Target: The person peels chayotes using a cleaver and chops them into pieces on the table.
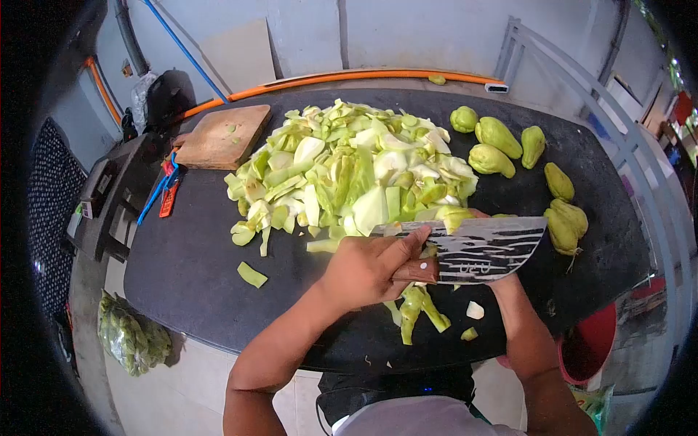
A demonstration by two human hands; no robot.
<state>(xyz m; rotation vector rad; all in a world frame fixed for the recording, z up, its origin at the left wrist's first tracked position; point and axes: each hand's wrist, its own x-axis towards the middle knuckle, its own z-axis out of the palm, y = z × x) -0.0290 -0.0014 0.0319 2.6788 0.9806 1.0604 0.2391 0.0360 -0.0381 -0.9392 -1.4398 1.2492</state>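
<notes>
My left hand [369, 270] is closed round the wooden handle of a cleaver [491, 251], whose broad, wet blade points right. Most of my right hand [504, 282] is hidden behind the blade; a fingertip shows above its top edge, beside a light green chayote [454, 218] that it appears to grip. Beyond the blade rises a large heap of chopped chayote pieces [342, 163]. Below the cleaver, green peel strips [412, 312] and a white chip [475, 310] lie on the dark table [211, 276].
Several whole chayotes [496, 138] lie at the right. A wooden cutting board [224, 138] and a red-handled tool [169, 199] are at the left. On the floor are a bag of green produce [132, 334] and a red bucket [590, 345]. A grey metal rail [611, 131] stands right.
</notes>
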